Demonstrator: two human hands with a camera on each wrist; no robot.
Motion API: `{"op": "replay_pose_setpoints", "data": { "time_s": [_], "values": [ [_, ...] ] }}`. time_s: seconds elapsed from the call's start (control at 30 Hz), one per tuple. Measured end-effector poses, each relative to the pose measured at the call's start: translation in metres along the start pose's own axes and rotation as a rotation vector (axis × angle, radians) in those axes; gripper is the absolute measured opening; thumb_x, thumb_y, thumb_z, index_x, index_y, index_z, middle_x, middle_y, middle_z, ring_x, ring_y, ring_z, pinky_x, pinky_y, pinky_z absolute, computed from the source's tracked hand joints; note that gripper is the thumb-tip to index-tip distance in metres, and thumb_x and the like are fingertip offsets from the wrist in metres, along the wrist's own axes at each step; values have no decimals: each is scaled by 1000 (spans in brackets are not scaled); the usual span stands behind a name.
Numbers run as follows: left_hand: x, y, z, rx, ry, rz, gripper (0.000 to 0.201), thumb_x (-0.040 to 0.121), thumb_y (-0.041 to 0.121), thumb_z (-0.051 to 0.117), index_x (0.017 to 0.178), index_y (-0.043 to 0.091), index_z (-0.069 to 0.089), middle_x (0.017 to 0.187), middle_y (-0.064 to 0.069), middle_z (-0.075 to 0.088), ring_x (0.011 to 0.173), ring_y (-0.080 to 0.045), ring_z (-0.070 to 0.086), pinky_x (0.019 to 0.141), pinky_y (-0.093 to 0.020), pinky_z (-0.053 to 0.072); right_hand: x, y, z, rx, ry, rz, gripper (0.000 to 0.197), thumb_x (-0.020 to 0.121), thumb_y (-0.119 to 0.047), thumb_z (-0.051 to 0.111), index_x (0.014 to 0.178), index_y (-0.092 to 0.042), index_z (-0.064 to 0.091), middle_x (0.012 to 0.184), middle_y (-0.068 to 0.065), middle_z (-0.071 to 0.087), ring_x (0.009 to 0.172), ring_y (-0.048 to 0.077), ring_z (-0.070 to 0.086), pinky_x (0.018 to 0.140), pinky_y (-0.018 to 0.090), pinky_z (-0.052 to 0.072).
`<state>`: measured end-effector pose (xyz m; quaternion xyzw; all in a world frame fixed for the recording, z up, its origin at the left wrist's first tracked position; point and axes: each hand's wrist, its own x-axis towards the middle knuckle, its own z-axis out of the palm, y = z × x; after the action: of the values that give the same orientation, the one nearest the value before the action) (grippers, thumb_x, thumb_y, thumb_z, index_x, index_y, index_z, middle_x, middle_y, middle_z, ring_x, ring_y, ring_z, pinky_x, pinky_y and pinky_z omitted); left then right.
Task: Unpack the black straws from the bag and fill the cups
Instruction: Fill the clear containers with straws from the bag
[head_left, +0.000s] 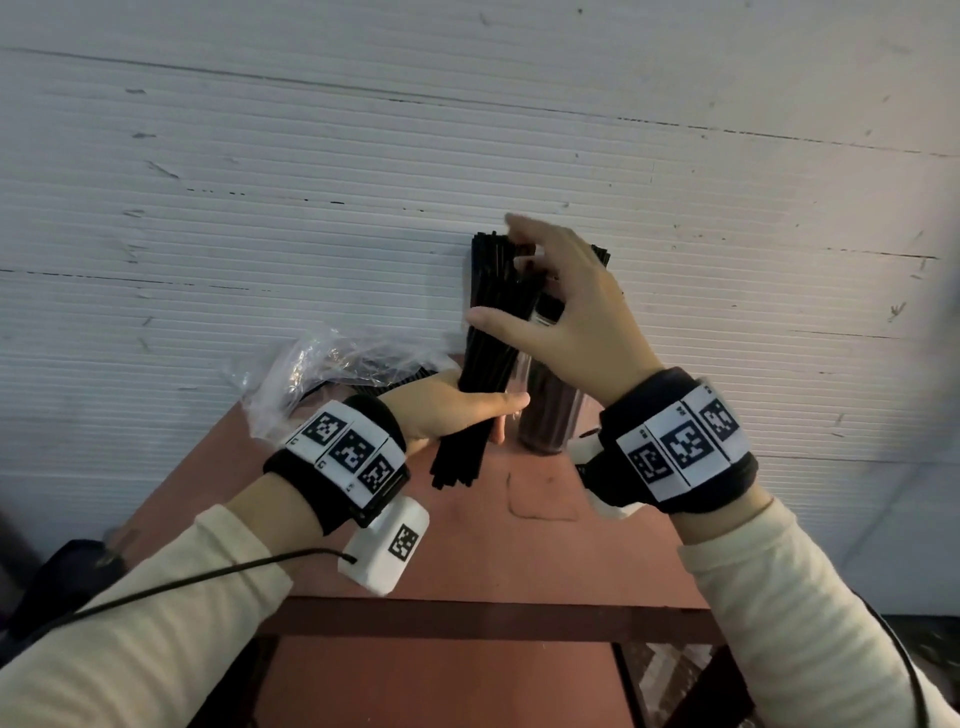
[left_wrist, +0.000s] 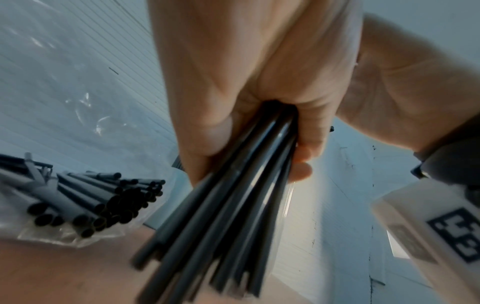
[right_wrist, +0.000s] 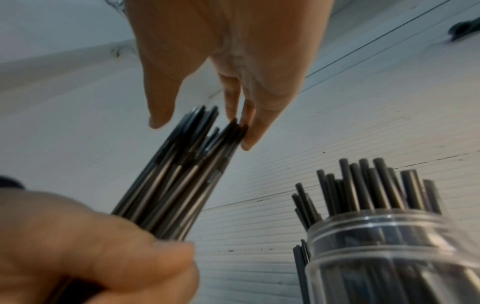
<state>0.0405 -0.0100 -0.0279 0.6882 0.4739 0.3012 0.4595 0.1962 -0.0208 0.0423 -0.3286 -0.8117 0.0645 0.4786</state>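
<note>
My left hand (head_left: 457, 410) grips a thick bundle of black straws (head_left: 491, 338) near its lower end and holds it upright over the table. In the left wrist view the fingers wrap around the bundle (left_wrist: 233, 205). My right hand (head_left: 540, 280) is above the bundle, and its straight fingers (right_wrist: 233, 107) touch the straw tops (right_wrist: 205, 127) while the thumb stays apart. A clear cup (head_left: 550, 415) packed with black straws (right_wrist: 369, 185) stands just right of the bundle. The crumpled clear bag (head_left: 322, 364) lies to the left with several straws (left_wrist: 91, 205) inside.
A small red-brown table (head_left: 467, 545) carries everything and stands against a white ribbed wall (head_left: 311, 182). The table's front edge (head_left: 493, 618) is near my wrists. A dark object (head_left: 57, 577) sits low at the left beside the table.
</note>
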Motion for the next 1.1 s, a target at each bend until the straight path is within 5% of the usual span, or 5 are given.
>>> {"op": "replay_pose_setpoints", "data": {
  "time_s": [0.33,0.57,0.77,0.93,1.1],
  "values": [
    [-25,37,4,274,-288,247,21,94,28,59,76,16,63,83,-4,66,81,-6,65,78,-16,50,-17,2,-13,245,-563,180,43,76,-27,80,114,-15,65,102,1,69,98,9,65,82,23,52],
    [-1,41,16,86,-194,289,33,85,31,72,101,3,64,86,-4,69,85,-16,67,79,-28,55,1,10,-28,223,-313,123,18,83,-9,73,81,7,64,78,19,66,73,25,65,67,40,55],
    [43,43,27,-68,429,400,105,47,53,88,129,42,23,129,5,40,120,-3,44,97,-19,40,47,27,-74,386,79,200,11,78,-10,73,75,-3,65,62,-5,63,54,4,58,51,14,42],
    [87,40,21,-122,216,272,139,61,26,91,148,32,-16,144,7,27,132,-7,35,107,-27,28,75,57,-93,382,202,317,9,71,-26,74,66,-21,69,75,2,70,75,26,63,69,42,44],
    [104,31,14,-33,155,220,118,49,39,92,145,21,26,124,15,58,111,1,57,100,-24,45,87,82,-97,279,194,376,12,77,-22,73,76,-13,66,79,7,68,72,24,60,55,28,40]
  ]
}}
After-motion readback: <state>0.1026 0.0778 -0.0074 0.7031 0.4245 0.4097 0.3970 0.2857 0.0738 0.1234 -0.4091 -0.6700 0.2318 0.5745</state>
